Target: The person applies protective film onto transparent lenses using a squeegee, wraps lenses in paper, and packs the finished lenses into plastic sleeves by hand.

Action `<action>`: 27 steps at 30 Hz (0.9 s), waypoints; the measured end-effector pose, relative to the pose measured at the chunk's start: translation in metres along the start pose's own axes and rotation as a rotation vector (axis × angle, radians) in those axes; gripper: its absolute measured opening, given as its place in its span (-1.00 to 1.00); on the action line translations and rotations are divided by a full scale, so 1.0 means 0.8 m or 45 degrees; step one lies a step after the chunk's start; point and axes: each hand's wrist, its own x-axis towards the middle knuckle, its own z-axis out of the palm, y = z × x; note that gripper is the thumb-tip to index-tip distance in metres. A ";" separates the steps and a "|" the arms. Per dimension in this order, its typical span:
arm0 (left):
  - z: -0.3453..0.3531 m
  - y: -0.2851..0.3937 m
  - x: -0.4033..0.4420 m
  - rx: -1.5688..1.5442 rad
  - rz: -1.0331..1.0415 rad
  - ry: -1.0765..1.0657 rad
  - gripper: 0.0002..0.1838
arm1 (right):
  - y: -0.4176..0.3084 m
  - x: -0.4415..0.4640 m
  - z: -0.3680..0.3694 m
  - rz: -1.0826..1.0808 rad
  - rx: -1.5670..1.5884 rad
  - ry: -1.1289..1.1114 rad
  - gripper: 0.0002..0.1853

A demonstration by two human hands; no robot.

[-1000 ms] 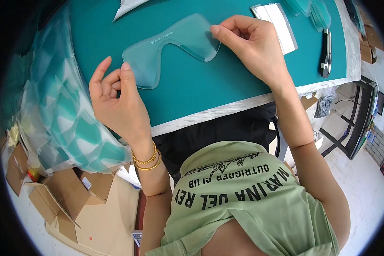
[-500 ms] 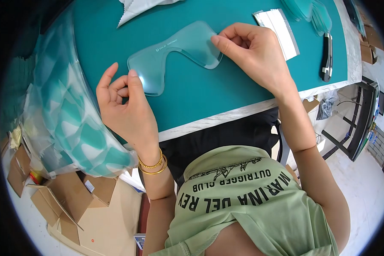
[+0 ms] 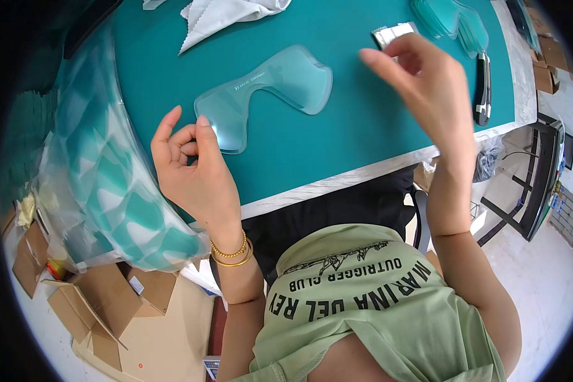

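Observation:
A clear, goggle-shaped lens (image 3: 267, 89) with small printed marks is tilted over the green mat (image 3: 337, 137). My left hand (image 3: 194, 162) pinches its lower left corner between thumb and fingers. My right hand (image 3: 423, 89) is off the lens, slightly blurred, with thumb and index finger apart and nothing visible between them. Just behind its fingers lies a white and silver packet (image 3: 393, 32), partly hidden by the hand. A black utility knife (image 3: 483, 89) lies to the right of that hand.
Stacked clear lenses (image 3: 449, 19) lie at the top right. A white cloth (image 3: 226, 16) with zigzag edges is at the top. A plastic bag of lens shapes (image 3: 118, 184) hangs at the left edge, above open cardboard boxes (image 3: 105, 302). A light marble-patterned table edge (image 3: 337, 181) runs in front.
My right hand has let go of the lens's right end and moved right, over the packet. My left hand still holds the other end. The whole view has shifted slightly.

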 end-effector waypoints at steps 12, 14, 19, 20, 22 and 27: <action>-0.001 0.001 -0.001 0.009 0.000 -0.013 -0.70 | 0.020 -0.011 -0.011 0.120 0.633 -0.038 -0.57; -0.001 0.000 -0.001 -0.001 0.026 -0.016 -0.70 | -0.006 -0.008 0.002 0.013 0.378 -0.102 -0.61; -0.002 -0.002 -0.001 -0.017 0.043 -0.020 -0.70 | -0.054 -0.004 0.032 -0.133 0.111 -0.118 -0.69; -0.001 -0.002 -0.002 -0.028 0.040 -0.013 -0.70 | -0.050 -0.005 0.033 -0.130 0.111 -0.122 -0.69; -0.002 -0.002 -0.002 -0.022 0.034 -0.015 -0.69 | -0.041 -0.008 0.031 -0.090 0.113 -0.036 -0.65; -0.004 -0.001 -0.001 -0.044 0.037 -0.034 -0.69 | -0.023 -0.015 0.017 0.007 0.061 -0.036 -0.66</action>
